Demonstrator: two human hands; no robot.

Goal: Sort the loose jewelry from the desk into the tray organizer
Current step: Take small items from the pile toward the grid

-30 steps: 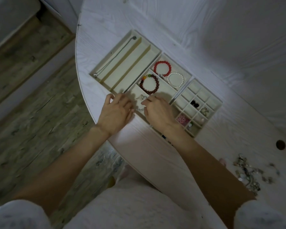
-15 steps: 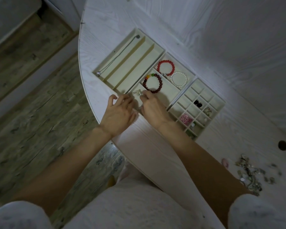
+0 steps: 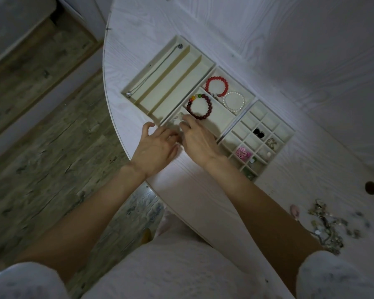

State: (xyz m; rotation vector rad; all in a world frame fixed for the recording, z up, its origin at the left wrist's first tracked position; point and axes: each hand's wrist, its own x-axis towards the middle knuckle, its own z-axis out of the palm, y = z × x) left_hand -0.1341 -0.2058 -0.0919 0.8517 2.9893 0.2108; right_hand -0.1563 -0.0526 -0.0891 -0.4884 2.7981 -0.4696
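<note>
Here three bracelets in tray organizer [image 3: 212, 69]: red [image 3: 216, 86], white [image 3: 234, 101], dark [image 3: 200, 106]. Right hand [image 3: 200, 141] pinches pale piece [image 3: 178, 117]; left hand [image 3: 154, 147] grip unclear.

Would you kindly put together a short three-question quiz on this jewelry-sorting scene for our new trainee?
1. True or false: the red bead bracelet and the white pearl bracelet share one compartment of the tray organizer.
2. Which item lies in the long slot at the tray's far left end? A) a thin chain necklace B) a watch C) a hair comb
3. Fill in: the unsorted loose jewelry pile lies on the desk beside the person's ____ arm.

Key: 1 true; 2 A; 3 right.
</note>
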